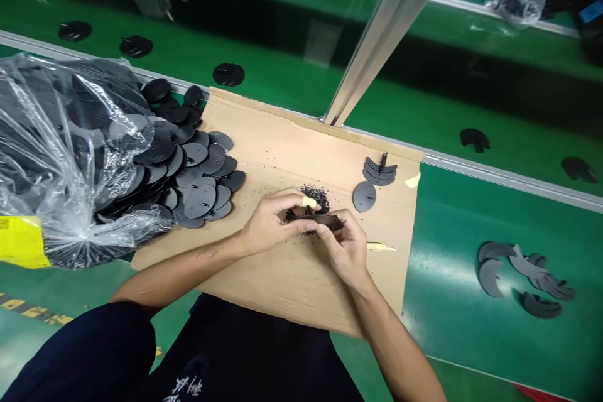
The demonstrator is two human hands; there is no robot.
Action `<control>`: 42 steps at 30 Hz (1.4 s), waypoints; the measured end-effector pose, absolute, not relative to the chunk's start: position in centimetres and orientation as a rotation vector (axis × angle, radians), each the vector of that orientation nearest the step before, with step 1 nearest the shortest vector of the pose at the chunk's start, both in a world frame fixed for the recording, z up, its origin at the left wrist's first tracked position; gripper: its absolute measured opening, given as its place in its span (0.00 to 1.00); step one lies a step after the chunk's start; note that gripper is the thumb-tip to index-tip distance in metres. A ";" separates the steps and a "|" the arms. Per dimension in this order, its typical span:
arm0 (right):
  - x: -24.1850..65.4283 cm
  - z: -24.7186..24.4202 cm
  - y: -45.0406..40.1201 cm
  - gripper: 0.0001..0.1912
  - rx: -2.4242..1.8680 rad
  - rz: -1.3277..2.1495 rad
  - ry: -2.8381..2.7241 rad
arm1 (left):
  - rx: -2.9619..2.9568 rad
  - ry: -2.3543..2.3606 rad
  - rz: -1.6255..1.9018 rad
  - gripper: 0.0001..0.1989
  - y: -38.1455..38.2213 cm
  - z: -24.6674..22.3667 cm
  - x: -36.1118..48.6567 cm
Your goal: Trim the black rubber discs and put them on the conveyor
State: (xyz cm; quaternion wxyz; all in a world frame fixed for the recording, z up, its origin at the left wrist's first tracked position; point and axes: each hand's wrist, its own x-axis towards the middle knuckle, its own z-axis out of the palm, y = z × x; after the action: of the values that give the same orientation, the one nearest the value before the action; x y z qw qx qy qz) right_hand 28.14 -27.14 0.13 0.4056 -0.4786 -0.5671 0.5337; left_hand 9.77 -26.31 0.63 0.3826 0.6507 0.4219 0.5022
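Observation:
Between my two hands is a thin dark plastic piece (330, 222), seen nearly edge-on above a cardboard sheet (282, 282). My left hand (277, 220) pinches its left end, and a yellow wrap covers one fingertip. Fingers and thumb of my right hand (346, 245) close on its right end. Just behind the hands lies a heap of small black bits (315, 198). A grey oval disc (364, 196) and some curved grey pieces (379, 171) rest to the right. Beside my right hand is a slim yellow-handled tool (380, 247), its kind unclear.
A large pile of dark oval discs (200, 201) spills from a clear plastic bag (85, 157) at left. Loose crescent pieces (532, 273) lie on the green surface at right. A metal post (381, 44) rises behind the cardboard. Several dark parts (228, 74) sit on the green strip beyond.

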 end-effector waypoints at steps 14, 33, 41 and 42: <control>28.1 0.3 -27.1 0.04 -1.073 0.965 -1.724 | 2.276 0.944 1.343 0.10 -25.7 1.5 8.8; 28.9 0.1 -26.8 0.09 -0.967 0.868 -1.853 | 2.129 0.914 1.387 0.09 -26.0 1.2 9.3; 29.0 0.2 -26.6 0.08 -0.885 0.821 -1.839 | 2.174 0.874 1.402 0.10 -26.0 1.0 9.6; 29.0 0.1 -26.5 0.08 -0.884 0.829 -1.837 | 2.171 0.878 1.410 0.09 -26.0 1.0 9.6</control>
State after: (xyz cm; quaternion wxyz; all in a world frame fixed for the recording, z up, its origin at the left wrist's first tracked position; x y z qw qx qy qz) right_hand 28.97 -26.54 0.14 0.4532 -0.3582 -0.7440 0.3357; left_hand 9.63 -26.03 1.01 0.2025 0.7778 0.3146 0.5050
